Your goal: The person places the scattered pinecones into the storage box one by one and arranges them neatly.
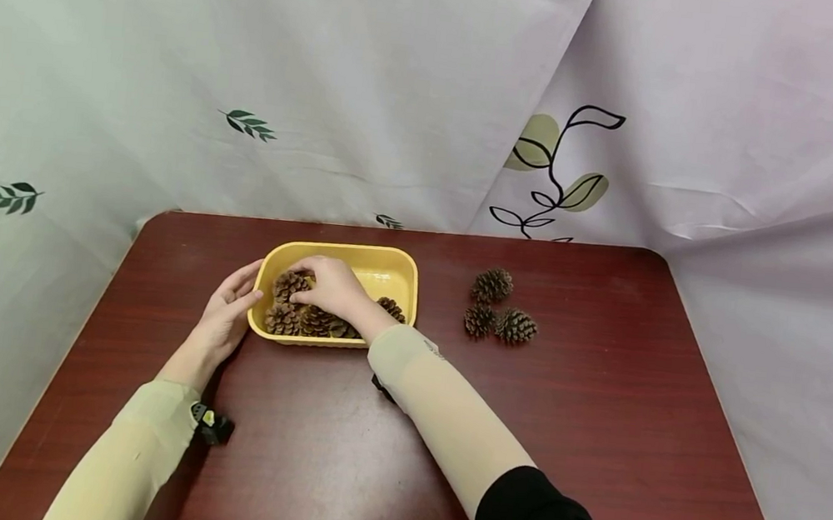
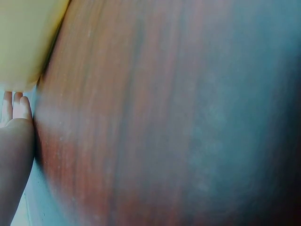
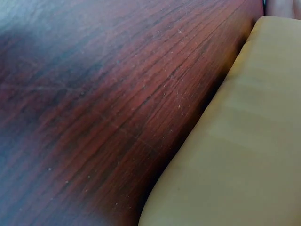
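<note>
A yellow plastic basin (image 1: 394,273) stands on the table with several brown pine cones (image 1: 283,320) in its left and front part. My right hand (image 1: 338,288) reaches over the front rim into it and pinches a pine cone (image 1: 289,285) between thumb and fingers near the left end. At the basin's left end, my left hand (image 1: 224,317) touches the outer wall and rim, its fingers fairly straight. The left wrist view shows those fingertips against the yellow wall (image 2: 23,42). In the right wrist view only the basin's outer side (image 3: 235,136) shows; the right hand is hidden there.
Right of the basin, three pine cones lie close together on the table: one at the back (image 1: 493,285), one front left (image 1: 479,320), one front right (image 1: 516,327). The reddish-brown wooden table (image 1: 596,428) ends at a pale leaf-printed cloth (image 1: 373,80) behind.
</note>
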A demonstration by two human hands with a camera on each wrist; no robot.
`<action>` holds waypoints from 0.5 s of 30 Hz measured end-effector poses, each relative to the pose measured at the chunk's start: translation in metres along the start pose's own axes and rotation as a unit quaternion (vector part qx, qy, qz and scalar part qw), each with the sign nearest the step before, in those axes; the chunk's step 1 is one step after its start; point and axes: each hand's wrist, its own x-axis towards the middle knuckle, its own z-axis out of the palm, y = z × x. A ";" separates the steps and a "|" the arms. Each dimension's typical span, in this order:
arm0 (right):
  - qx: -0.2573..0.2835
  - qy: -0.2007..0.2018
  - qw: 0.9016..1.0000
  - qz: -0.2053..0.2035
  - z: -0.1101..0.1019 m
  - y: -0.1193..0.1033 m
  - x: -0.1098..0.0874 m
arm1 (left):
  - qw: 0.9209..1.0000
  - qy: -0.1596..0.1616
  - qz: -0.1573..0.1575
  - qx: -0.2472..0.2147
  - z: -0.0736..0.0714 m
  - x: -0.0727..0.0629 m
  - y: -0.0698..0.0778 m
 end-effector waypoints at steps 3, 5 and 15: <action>-0.002 -0.008 1.000 -0.002 0.000 0.000 0.000 | 1.000 0.002 0.001 0.007 -0.001 -0.001 0.000; -0.005 -0.012 1.000 -0.003 -0.001 0.000 0.000 | 1.000 0.002 0.001 0.007 -0.001 -0.001 0.000; 0.014 -0.012 1.000 -0.005 -0.010 0.000 -0.003 | 1.000 0.001 0.005 0.002 0.000 -0.001 0.000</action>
